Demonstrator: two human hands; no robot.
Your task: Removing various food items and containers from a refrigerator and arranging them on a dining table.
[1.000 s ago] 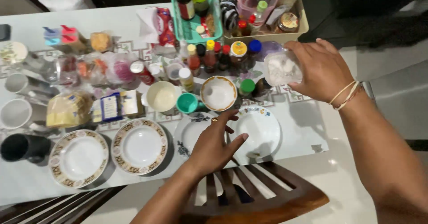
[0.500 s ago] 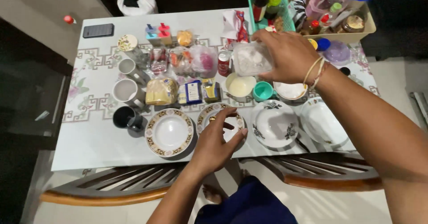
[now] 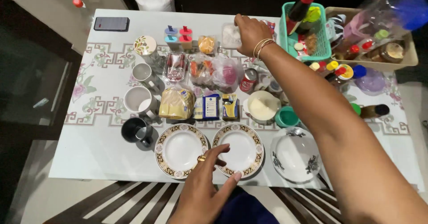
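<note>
In the head view, your right hand (image 3: 250, 31) reaches to the far side of the bench (image 3: 89, 148), its grip closed around a small clear plastic tub (image 3: 231, 35) with something white inside. The tub sits low at the far middle of the bench, just right of a small packet of orange snack (image 3: 206, 44); whether it touches the surface you cannot tell. Thin bangles (image 3: 261, 47) circle that wrist, and the forearm crosses over the red can (image 3: 248, 80) and the cream bowl (image 3: 263, 106).

Your left hand (image 3: 203, 186) is at the near edge, its grip loose and holding nothing, fingers spread. The fingertips rest on the near left rim of a gold-rimmed plate (image 3: 238, 149), and there is a ring on one finger. A second gold-rimmed plate (image 3: 181, 150) lies just to its left, and a white plate with dark flowers (image 3: 295, 154) to its right.

Farther left stand a black mug (image 3: 136, 130) and two white mugs (image 3: 139, 100). Behind the plates lie a bag of bread (image 3: 177, 103) and a blue carton (image 3: 209, 107). A green basket (image 3: 308, 32) and a beige tray (image 3: 379, 45) of bottles fill the far right. A dark phone (image 3: 111, 23) lies at the far left.
</note>
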